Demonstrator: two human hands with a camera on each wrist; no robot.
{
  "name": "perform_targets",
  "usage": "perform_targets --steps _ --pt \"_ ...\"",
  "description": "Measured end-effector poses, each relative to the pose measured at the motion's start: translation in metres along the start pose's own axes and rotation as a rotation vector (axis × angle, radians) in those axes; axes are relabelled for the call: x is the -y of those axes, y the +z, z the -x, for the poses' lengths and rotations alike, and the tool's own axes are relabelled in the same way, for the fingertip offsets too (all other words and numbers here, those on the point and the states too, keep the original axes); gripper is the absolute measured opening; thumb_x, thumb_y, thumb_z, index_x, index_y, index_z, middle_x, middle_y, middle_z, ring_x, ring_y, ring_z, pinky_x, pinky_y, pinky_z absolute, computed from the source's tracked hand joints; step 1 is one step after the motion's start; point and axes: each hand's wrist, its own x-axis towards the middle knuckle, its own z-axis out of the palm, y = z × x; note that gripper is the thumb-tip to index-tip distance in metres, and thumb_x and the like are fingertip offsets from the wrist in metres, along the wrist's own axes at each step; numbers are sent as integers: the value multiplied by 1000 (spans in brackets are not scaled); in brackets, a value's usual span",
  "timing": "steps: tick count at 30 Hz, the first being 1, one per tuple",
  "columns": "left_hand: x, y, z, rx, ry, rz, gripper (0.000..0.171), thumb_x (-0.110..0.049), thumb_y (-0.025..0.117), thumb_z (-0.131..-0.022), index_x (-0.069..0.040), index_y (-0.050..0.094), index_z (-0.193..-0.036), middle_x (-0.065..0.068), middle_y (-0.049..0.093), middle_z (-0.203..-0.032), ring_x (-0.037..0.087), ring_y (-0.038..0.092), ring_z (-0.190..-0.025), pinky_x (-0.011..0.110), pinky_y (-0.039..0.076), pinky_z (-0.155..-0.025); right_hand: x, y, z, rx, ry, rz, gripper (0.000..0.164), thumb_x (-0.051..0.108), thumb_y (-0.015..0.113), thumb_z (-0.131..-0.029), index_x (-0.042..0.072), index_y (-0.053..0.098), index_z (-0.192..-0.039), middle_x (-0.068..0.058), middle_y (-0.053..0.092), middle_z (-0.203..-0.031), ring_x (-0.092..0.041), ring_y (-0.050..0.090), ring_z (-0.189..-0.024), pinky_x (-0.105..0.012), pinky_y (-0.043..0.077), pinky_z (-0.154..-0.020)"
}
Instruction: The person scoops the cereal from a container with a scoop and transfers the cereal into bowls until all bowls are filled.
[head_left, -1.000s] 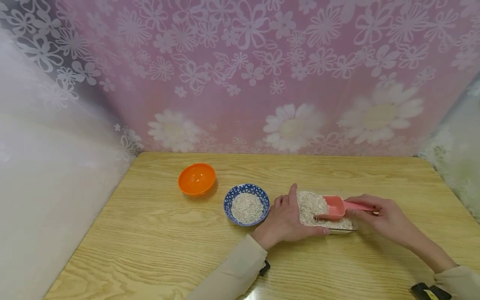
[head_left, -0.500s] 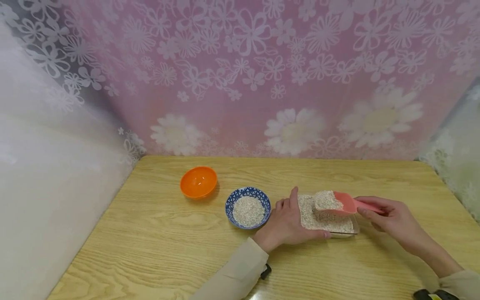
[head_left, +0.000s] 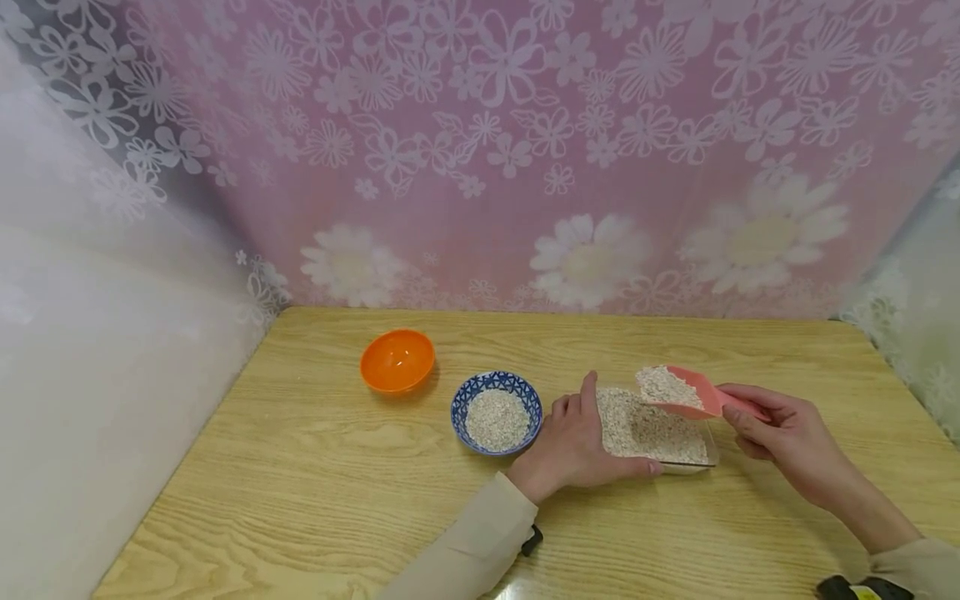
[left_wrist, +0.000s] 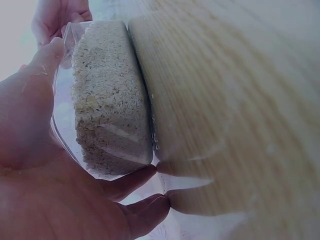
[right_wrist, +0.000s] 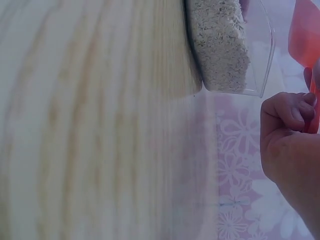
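One pink backdrop [head_left: 442, 200], printed with white flowers, stands behind your work surface.

One table [head_left: 300, 500], pale wood grain, spreads in front of it.

Two light sleeves [head_left: 457, 542], one on each of your forearms, enter from the bottom edge.

One clear rectangular container [head_left: 686, 469], filled with pale flakes [head_left: 630, 421], sits flat on the table, right of the two bowls.

One left hand [head_left: 572, 442], yours, spread at the container's left end: thumb laid nearly straight along the near side, fingers against the end, two fingertips down at the table in the left wrist view.

One right hand [head_left: 795, 437], yours, fingers curled round the scoop's handle.

One blue-and-white bowl [head_left: 497, 381], patterned inside, flakes in its base, just left of your left hand; you cannot tell here whether they touch.

One orange bowl [head_left: 397, 362], plain, farther back and left.

One pink scoop [head_left: 702, 392], held above the container, mouth toward your left.

Two black wrist pieces [head_left: 532, 540], partly visible, one by each sleeve.

One heap of flakes [head_left: 663, 386], carried in the scoop's mouth.
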Motion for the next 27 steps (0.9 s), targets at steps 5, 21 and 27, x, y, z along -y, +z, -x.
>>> perform_targets --steps 5,21,27 --pt "-1 -1 -1 -2 8 -4 133 -88 66 -71 -25 -3 -166 10 38 -161 25 40 -147 41 42 -117 1 1 0 -1 3 -23 38 -4 47 -106 15 68 -131 10 54 -76 -27 24 -58 -39 23 -50" --pt "-4 -21 6 -65 124 68 119 -72 71 -82 -20 4 -166 11 22 -166 28 30 -152 41 46 -114 1 1 0 -12 -9 -60 38 -4 47 -106 13 68 -132 10 56 -77 -27 23 -59 -38 22 -50" --pt "7 -45 14 -116 212 113 94 -66 68 -89 -27 25 -162 3 34 -162 24 38 -148 46 49 -109 2 3 -1 -6 -12 -101 40 -6 46 -105 13 68 -132 10 62 -84 -26 23 -61 -38 22 -53"
